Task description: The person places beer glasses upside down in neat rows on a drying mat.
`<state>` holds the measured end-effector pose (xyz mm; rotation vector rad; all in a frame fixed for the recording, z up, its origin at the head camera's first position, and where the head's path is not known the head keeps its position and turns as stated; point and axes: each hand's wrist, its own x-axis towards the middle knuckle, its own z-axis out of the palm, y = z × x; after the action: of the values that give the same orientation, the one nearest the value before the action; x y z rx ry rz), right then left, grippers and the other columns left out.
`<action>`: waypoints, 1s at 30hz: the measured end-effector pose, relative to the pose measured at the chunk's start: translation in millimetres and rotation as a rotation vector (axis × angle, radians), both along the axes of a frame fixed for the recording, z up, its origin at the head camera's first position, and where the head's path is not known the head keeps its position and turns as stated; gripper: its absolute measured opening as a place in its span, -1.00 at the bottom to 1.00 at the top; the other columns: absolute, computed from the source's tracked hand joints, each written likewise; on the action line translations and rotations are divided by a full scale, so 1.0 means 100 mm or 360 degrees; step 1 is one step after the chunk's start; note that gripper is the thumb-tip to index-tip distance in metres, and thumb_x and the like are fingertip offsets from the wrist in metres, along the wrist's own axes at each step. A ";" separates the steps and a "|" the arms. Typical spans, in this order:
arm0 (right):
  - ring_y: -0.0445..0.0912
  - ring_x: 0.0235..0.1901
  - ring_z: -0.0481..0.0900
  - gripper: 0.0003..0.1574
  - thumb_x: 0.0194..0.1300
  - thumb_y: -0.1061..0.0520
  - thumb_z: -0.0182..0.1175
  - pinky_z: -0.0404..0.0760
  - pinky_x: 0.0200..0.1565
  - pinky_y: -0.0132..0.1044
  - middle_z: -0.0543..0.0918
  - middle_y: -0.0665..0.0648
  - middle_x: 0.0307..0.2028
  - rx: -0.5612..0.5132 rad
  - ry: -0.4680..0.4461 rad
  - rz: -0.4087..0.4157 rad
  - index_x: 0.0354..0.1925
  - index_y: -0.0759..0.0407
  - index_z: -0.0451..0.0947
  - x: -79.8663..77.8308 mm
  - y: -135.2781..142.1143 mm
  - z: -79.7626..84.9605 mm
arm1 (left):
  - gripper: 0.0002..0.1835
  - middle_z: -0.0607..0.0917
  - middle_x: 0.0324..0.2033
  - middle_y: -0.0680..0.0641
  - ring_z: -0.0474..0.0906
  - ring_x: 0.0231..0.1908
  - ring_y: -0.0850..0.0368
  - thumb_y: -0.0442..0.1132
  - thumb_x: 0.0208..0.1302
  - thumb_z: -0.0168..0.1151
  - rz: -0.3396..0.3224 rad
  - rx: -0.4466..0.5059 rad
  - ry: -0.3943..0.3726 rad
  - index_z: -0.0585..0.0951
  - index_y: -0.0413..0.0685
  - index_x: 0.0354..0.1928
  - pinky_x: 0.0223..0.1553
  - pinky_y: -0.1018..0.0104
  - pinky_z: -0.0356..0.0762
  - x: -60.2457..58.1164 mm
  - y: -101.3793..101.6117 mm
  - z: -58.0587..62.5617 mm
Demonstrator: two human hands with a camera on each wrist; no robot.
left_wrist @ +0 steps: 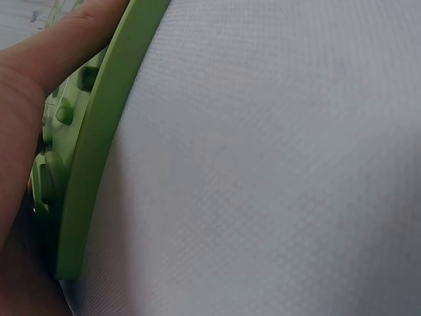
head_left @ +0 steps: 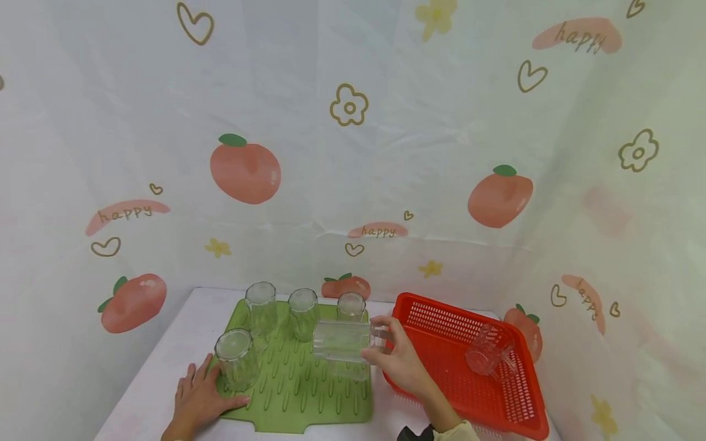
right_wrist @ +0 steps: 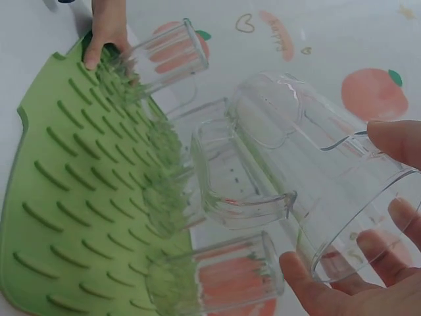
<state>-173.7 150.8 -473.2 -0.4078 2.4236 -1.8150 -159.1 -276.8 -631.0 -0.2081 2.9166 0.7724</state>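
My right hand [head_left: 401, 358] grips a clear mug [head_left: 339, 341] near its rim, thumb on one side and fingers on the other. The mug lies sideways in the air over the right part of a green drying mat [head_left: 287, 410], base to the left; its handle hangs below, plain in the right wrist view. My left hand [head_left: 200, 398] rests spread at the mat's front left edge, its thumb [left_wrist: 72, 36] across the rim. Close to those fingers a clear glass [head_left: 237, 361] stands upside down on the mat. Several more, such as this glass [head_left: 260, 309], line the mat's back.
Right of the mat sits a red plastic basket [head_left: 529, 367] with slotted walls. Clear glassware [head_left: 485, 358] lies in its right part. A white tabletop [head_left: 160, 367] carries everything, and a printed curtain [head_left: 309, 184] hangs behind and at the sides.
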 end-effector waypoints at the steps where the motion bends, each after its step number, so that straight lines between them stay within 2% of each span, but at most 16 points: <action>1: 0.19 0.33 0.47 -0.26 0.30 0.13 0.41 0.65 0.23 -0.12 0.46 0.16 0.31 0.0008 -0.0001 -0.0001 0.33 0.14 0.30 0.00 -0.01 -0.01 | 0.39 -0.02 0.52 -0.48 -0.28 0.45 -0.72 0.55 -0.22 0.45 0.0002 0.0001 -0.0004 0.25 -0.37 0.45 0.37 -0.66 -0.32 0.00 0.00 0.00; 9: 0.29 0.33 0.46 -0.29 0.33 0.14 0.38 0.67 0.19 0.04 0.46 0.29 0.33 -0.0041 0.0001 0.0064 0.33 0.10 0.28 -0.02 -0.06 -0.09 | 0.40 -0.02 0.52 -0.47 -0.28 0.45 -0.71 0.55 -0.23 0.45 0.0003 0.0008 -0.0014 0.24 -0.38 0.45 0.37 -0.66 -0.33 0.01 0.01 0.02; 20: 0.33 0.42 0.36 -0.23 0.40 0.11 0.31 0.62 0.26 0.06 0.33 0.32 0.42 -0.0109 -0.0044 0.0148 0.39 0.28 0.17 -0.06 -0.16 -0.21 | 0.38 -0.04 0.52 -0.46 -0.31 0.46 -0.70 0.51 -0.17 0.46 0.0008 0.0001 -0.0041 0.22 -0.41 0.46 0.39 -0.63 -0.34 0.02 0.01 0.05; 22: 0.34 0.42 0.34 -0.24 0.40 0.14 0.31 0.64 0.24 0.03 0.31 0.33 0.42 -0.0146 -0.0056 0.0176 0.38 0.26 0.17 -0.06 -0.17 -0.23 | 0.37 -0.04 0.52 -0.46 -0.31 0.45 -0.70 0.51 -0.16 0.45 0.0004 0.0005 -0.0034 0.22 -0.41 0.46 0.39 -0.63 -0.34 0.02 0.01 0.05; 26: 0.32 0.41 0.35 -0.26 0.38 0.18 0.32 0.68 0.16 -0.17 0.28 0.33 0.42 -0.0206 -0.0084 0.0226 0.37 0.20 0.18 -0.06 -0.20 -0.25 | 0.36 -0.05 0.52 -0.46 -0.32 0.45 -0.71 0.51 -0.16 0.45 -0.0002 0.0011 -0.0031 0.22 -0.40 0.45 0.39 -0.64 -0.35 0.02 0.00 0.05; 30: 0.32 0.42 0.33 -0.25 0.39 0.21 0.30 0.69 0.09 -0.31 0.26 0.34 0.44 -0.0218 -0.0086 0.0263 0.38 0.23 0.16 -0.05 -0.24 -0.27 | 0.36 -0.05 0.52 -0.46 -0.32 0.45 -0.71 0.51 -0.16 0.45 -0.0004 0.0016 -0.0032 0.22 -0.40 0.45 0.38 -0.64 -0.36 0.02 0.00 0.06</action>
<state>-178.8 127.1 -500.1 -0.5449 2.1676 -1.8997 -156.8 -276.6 -625.4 -0.2099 2.8929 0.7795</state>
